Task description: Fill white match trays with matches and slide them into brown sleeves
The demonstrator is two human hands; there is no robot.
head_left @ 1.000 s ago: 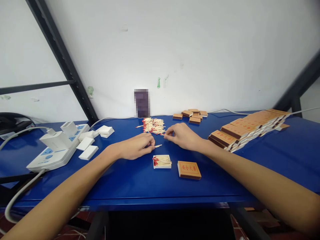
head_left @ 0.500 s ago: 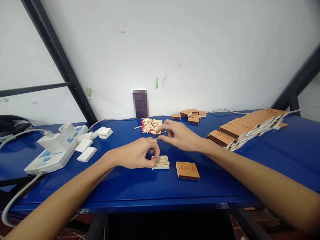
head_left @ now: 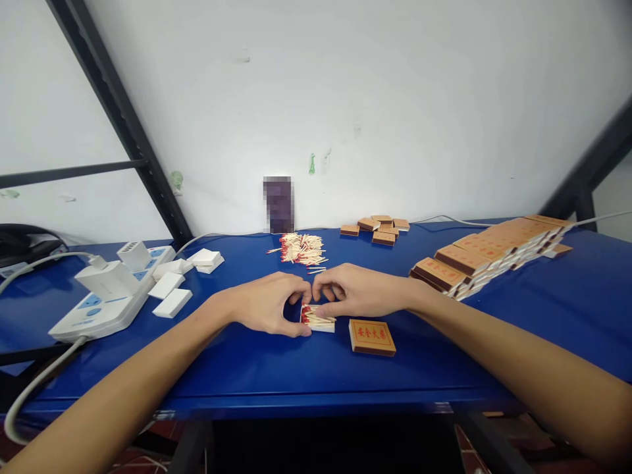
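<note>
A small white matchbox tray (head_left: 326, 328) filled with red-tipped matches (head_left: 312, 317) lies between my hands. My left hand (head_left: 271, 304) grips the tray's left end, thumb at the near side and curled fingers at the far side. Over the tray's right part, my right hand (head_left: 360, 289) rests its thumb on the matches, its other fingers bent at the far edge. The fingertips partly hide what they pinch. To the right lies an orange-brown matchbox cover (head_left: 372, 337) with red characters. Behind my hands is a pile of loose matches (head_left: 302, 249).
White trays (head_left: 172, 303) lie on the left beside a power strip (head_left: 111, 313) with chargers. Several matchboxes (head_left: 384, 237) sit at the back. Long stacked rows of matchboxes (head_left: 486, 247) stand right. A blurred dark rectangle (head_left: 280, 205) leans against the wall.
My right hand has come back from the match pile to the tray. My left thumb and fingers have spread around the tray's end, and the red match heads now show there.
</note>
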